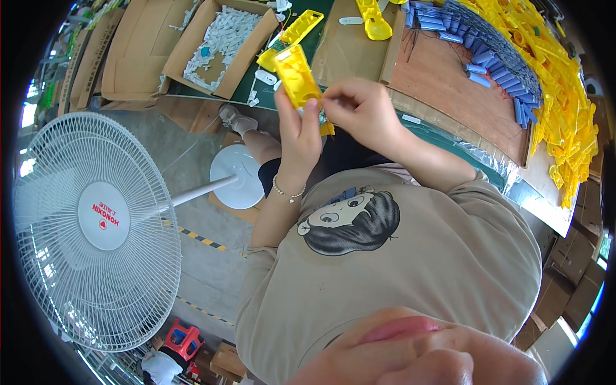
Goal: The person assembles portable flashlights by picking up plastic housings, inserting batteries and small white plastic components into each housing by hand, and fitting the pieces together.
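Note:
My left hand [300, 131] is closed around a yellow plastic shell [295, 74], a long hollow housing tilted with its open side up. At the shell's near end my right hand [366, 112] has thumb and forefinger pinched together. What lies between those fingertips is hidden. A bit of yellow [328, 128] shows below the fingers; whether it belongs to the held shell I cannot tell. Just beyond lies another yellow half-shell [299, 29] with a small green circuit board [278, 45] beside it. A further yellow shell piece [374, 22] rests on cardboard, near a white oval part [350, 20].
Left on the green table [327, 40] stands a cardboard box [190, 36] of small white parts. To the right, a brown board [443, 86] carries blue wired cylinders [478, 68]; yellow parts [568, 122] are heaped beyond. A white standing fan [102, 215] fills the left.

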The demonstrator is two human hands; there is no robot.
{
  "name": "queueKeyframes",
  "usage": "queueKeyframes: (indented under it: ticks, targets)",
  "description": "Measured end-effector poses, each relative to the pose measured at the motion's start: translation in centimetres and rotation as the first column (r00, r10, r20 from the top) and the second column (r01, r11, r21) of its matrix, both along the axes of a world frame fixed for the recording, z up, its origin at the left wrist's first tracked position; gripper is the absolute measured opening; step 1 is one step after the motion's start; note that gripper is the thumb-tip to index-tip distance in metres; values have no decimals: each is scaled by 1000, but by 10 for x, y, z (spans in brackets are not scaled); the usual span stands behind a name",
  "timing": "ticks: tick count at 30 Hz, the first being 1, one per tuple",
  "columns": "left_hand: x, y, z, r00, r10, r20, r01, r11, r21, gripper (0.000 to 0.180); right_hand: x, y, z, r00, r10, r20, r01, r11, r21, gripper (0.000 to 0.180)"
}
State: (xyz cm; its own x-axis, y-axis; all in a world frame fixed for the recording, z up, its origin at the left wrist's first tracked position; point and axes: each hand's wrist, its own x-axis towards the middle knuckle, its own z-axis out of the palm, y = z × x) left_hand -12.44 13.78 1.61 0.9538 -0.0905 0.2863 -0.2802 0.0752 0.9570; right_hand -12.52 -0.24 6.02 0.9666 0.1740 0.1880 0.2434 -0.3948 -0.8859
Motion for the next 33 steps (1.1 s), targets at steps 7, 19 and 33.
queueKeyframes:
  ticks: [7, 19, 33]
  targets:
    - [-2, -3, -9, 997, -72, 31, 71, 997, 21, 43, -1, -1, 7, 989, -72, -132, 59, 994, -97, 18]
    - [-1, -3, -18, 976, -136, -172, 104, 978, -182, 39, 8, -26, -6, 998, 65, -14, -66, 976, -210, 16]
    - [-7, -2, -26, 896, -317, -311, 172, 894, -415, 44, 123, -216, -14, 955, -127, 267, 285, 157, -946, 30]
